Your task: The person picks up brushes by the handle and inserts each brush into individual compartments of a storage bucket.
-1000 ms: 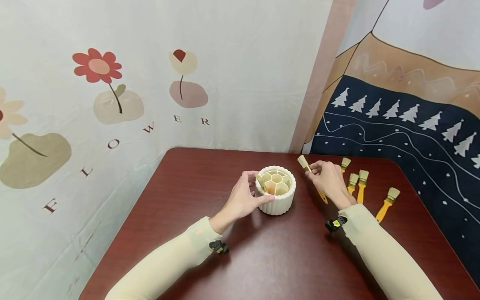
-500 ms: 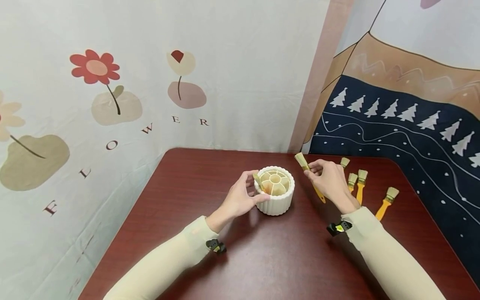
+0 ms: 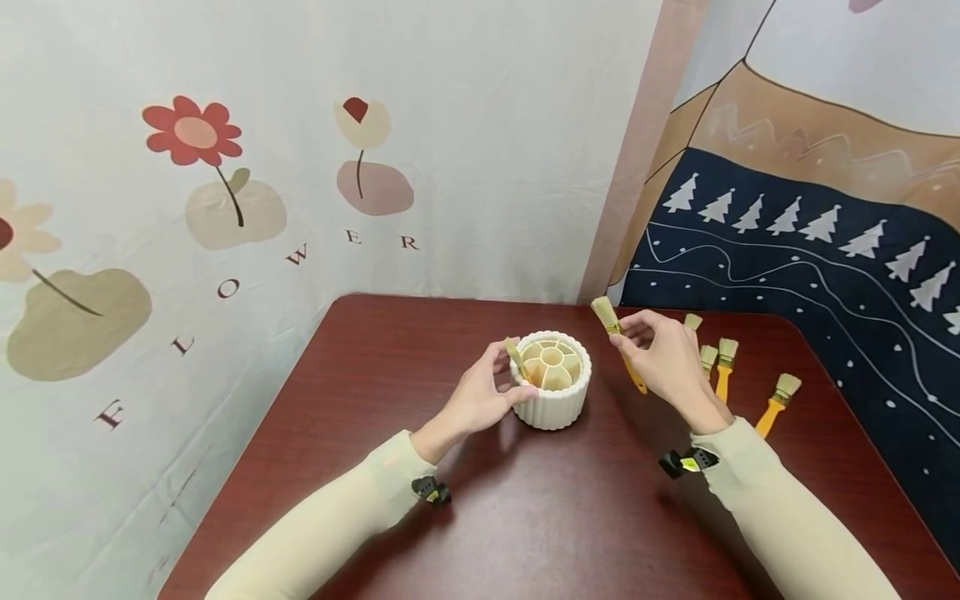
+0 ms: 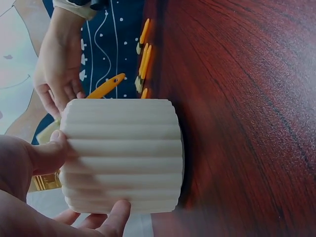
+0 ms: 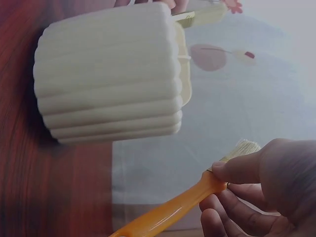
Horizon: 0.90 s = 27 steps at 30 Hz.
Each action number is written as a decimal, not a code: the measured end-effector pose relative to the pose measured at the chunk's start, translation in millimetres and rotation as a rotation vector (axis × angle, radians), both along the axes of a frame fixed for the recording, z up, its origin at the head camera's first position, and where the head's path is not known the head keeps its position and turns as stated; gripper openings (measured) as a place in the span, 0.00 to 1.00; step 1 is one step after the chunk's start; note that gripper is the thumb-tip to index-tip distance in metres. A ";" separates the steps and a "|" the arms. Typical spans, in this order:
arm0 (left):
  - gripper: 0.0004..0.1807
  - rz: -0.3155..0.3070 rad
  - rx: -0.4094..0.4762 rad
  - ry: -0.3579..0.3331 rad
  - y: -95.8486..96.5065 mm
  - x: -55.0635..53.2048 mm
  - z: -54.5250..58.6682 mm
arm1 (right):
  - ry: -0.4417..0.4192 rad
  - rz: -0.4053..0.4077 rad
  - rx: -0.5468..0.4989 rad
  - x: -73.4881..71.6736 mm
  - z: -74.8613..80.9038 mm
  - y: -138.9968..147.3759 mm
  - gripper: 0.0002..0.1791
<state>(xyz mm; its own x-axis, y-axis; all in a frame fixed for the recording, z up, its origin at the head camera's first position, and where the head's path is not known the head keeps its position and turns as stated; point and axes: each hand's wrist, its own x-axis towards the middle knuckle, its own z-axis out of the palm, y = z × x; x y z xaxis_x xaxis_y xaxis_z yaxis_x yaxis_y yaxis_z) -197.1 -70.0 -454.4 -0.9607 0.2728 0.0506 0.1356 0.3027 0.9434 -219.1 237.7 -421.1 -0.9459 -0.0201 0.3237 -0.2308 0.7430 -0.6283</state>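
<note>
A white ribbed round holder (image 3: 551,408), divided inside into several compartments, stands upright on the table. One paintbrush (image 3: 516,360) leans in its left compartment, bristles up. My left hand (image 3: 483,392) grips the holder's left side, thumb at the near rim and fingers round the wall, as the left wrist view (image 4: 118,217) also shows. To the right of the holder, my right hand (image 3: 663,354) pinches a second paintbrush (image 5: 182,207) near its ferrule. Its pale bristles point up and away to the left; the orange handle slopes down below the fingers.
Several more paintbrushes (image 3: 777,404) with orange handles lie on the dark red table (image 3: 570,517), right of my right hand and partly hidden by it. Fabric hangings (image 3: 480,167) with flower and tree prints stand behind the table's back and right edges.
My right hand has lifted the pinched paintbrush slightly, its bristle end moving up. The left hand stays at the holder, the thumb having shifted a little left along the rim.
</note>
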 end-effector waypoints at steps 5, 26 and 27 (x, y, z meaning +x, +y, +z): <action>0.47 -0.016 0.010 0.000 0.9 -1.1 -0.2 | 0.012 0.010 -0.021 7.2 7.2 -0.9 0.15; 0.45 -0.034 -0.068 0.030 -1.7 -1.2 -0.7 | 0.052 0.076 -0.117 31.3 32.7 -15.7 0.14; 0.45 -0.036 -0.067 0.029 -1.7 -1.4 -0.9 | 0.054 0.080 -0.124 32.3 33.6 -16.6 0.14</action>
